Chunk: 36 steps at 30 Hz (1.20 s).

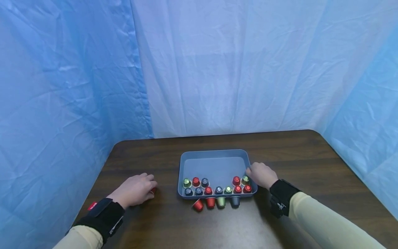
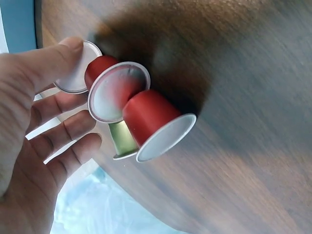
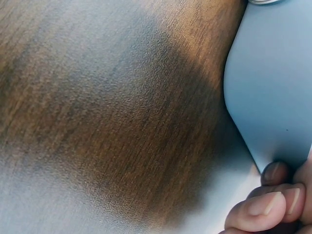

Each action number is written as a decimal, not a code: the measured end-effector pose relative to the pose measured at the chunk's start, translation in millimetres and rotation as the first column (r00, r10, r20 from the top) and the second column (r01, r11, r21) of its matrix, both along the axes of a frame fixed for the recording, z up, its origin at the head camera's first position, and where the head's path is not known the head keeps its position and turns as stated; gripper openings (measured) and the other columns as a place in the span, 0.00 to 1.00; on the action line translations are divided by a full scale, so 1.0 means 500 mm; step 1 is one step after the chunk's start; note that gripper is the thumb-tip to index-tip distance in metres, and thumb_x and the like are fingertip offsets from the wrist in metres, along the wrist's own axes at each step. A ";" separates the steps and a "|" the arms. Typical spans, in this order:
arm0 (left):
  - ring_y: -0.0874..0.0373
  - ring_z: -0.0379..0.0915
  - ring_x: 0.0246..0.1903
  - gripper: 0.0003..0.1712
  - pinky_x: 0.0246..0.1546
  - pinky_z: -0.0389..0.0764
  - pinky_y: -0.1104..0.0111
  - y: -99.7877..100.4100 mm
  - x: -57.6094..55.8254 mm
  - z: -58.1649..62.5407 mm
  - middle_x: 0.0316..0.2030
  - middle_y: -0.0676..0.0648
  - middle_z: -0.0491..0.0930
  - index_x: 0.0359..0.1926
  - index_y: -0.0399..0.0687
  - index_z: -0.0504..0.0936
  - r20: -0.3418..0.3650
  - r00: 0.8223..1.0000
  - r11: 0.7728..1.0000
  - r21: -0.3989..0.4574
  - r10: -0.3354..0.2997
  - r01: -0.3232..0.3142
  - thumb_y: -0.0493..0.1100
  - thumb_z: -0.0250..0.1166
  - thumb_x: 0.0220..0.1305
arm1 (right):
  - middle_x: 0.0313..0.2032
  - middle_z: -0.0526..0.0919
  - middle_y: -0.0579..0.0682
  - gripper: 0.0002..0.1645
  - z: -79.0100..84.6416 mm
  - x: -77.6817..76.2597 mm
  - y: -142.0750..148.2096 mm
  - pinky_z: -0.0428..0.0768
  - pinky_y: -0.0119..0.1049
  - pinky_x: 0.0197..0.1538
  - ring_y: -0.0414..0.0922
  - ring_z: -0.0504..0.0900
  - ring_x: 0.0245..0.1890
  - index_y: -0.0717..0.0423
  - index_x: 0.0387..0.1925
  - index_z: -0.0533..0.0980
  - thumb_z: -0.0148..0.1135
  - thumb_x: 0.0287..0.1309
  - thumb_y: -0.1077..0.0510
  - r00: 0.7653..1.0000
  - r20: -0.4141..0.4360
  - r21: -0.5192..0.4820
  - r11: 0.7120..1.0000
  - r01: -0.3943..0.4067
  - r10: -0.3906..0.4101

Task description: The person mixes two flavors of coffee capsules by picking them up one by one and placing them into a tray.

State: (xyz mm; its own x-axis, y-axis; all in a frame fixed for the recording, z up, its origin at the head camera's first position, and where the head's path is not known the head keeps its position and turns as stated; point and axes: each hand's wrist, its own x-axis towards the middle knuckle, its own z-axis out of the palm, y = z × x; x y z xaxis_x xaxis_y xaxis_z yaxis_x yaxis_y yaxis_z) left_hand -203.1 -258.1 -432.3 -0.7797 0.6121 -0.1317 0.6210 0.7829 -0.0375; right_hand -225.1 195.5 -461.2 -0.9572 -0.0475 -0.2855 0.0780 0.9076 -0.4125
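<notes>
My left hand [image 1: 136, 190] is low over the table, left of the grey-blue tray [image 1: 214, 164]. In the left wrist view its thumb presses the silver lid of a coffee capsule [image 2: 78, 75], pinched against the fingers. Close beside it are two red capsules [image 2: 151, 114] with silver lids and a partly hidden green capsule [image 2: 123, 139]. At the tray's right side, my right hand [image 1: 263, 175] grips the rim with curled fingers [image 3: 258, 214]. Red, green and dark blue capsules [image 1: 218, 190] stand lid down along the tray's near side.
In front of the tray's near edge, a tilted red capsule [image 1: 198, 205], another red one [image 1: 210, 202], a green one [image 1: 221, 202] and a dark blue one [image 1: 235, 201] stand in a row. The dark wooden table [image 1: 149, 155] has blue curtains [image 1: 233, 86] around it.
</notes>
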 end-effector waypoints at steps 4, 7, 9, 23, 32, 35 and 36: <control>0.62 0.69 0.30 0.16 0.38 0.80 0.63 0.006 -0.002 -0.003 0.31 0.56 0.77 0.42 0.51 0.88 0.024 1.000 1.000 0.005 0.009 -0.009 0.55 0.75 0.60 | 0.20 0.73 0.52 0.20 0.001 0.001 -0.001 0.70 0.36 0.27 0.47 0.75 0.22 0.59 0.28 0.79 0.54 0.73 0.52 1.000 0.003 0.000 1.000 0.002 -0.002; 0.63 0.68 0.29 0.17 0.38 0.78 0.63 0.010 -0.003 -0.007 0.29 0.57 0.76 0.42 0.51 0.89 0.035 0.999 1.000 0.005 0.013 -0.013 0.58 0.73 0.62 | 0.20 0.73 0.52 0.20 0.001 0.001 -0.002 0.70 0.36 0.27 0.47 0.75 0.22 0.59 0.28 0.79 0.54 0.73 0.51 1.000 0.008 0.000 1.000 0.004 -0.004; 0.63 0.68 0.28 0.16 0.38 0.79 0.63 0.012 -0.003 -0.009 0.29 0.57 0.75 0.41 0.51 0.89 0.037 0.999 1.000 0.004 0.012 -0.013 0.56 0.73 0.63 | 0.20 0.73 0.52 0.20 0.001 0.001 -0.002 0.70 0.36 0.26 0.47 0.75 0.22 0.59 0.27 0.79 0.54 0.73 0.51 1.000 0.008 0.000 1.000 0.005 -0.005; 0.62 0.73 0.33 0.16 0.46 0.83 0.63 0.022 0.003 -0.009 0.34 0.56 0.79 0.45 0.53 0.89 0.128 0.987 0.995 0.000 0.097 -0.097 0.45 0.80 0.54 | 0.21 0.73 0.53 0.20 0.001 0.001 0.000 0.70 0.36 0.27 0.47 0.75 0.22 0.59 0.29 0.79 0.54 0.73 0.51 1.000 0.013 -0.003 1.000 0.011 -0.011; 0.61 0.75 0.36 0.19 0.47 0.83 0.63 0.019 0.004 -0.006 0.35 0.55 0.81 0.46 0.53 0.89 0.160 0.981 0.992 0.034 0.111 -0.118 0.37 0.80 0.51 | 0.22 0.74 0.53 0.20 0.000 0.000 0.001 0.71 0.36 0.28 0.47 0.75 0.23 0.61 0.32 0.80 0.54 0.73 0.51 1.000 0.010 0.000 1.000 0.008 -0.008; 0.61 0.75 0.36 0.20 0.48 0.84 0.63 0.018 0.005 -0.005 0.35 0.55 0.81 0.46 0.53 0.89 0.167 0.979 0.992 0.036 0.114 -0.122 0.36 0.80 0.51 | 0.22 0.73 0.53 0.20 -0.002 0.000 0.001 0.70 0.36 0.27 0.47 0.75 0.23 0.60 0.30 0.80 0.53 0.73 0.51 1.000 0.009 0.002 1.000 0.010 -0.010; 0.61 0.75 0.36 0.20 0.48 0.84 0.63 0.017 0.005 -0.005 0.35 0.55 0.81 0.46 0.53 0.89 0.166 0.980 0.992 0.035 0.113 -0.120 0.35 0.80 0.51 | 0.21 0.73 0.53 0.20 -0.002 0.000 0.001 0.70 0.36 0.27 0.47 0.75 0.23 0.60 0.29 0.79 0.53 0.73 0.51 1.000 0.008 0.001 1.000 0.011 -0.011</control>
State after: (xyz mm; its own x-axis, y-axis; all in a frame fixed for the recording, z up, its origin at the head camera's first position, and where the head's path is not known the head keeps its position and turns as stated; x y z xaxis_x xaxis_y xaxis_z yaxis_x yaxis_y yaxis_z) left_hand -200.6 -249.5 -435.0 -0.8162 0.5267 -0.2377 0.5204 0.8487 0.0936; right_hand -225.1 196.2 -462.4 -0.9552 -0.0370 -0.2937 0.0911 0.9073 -0.4105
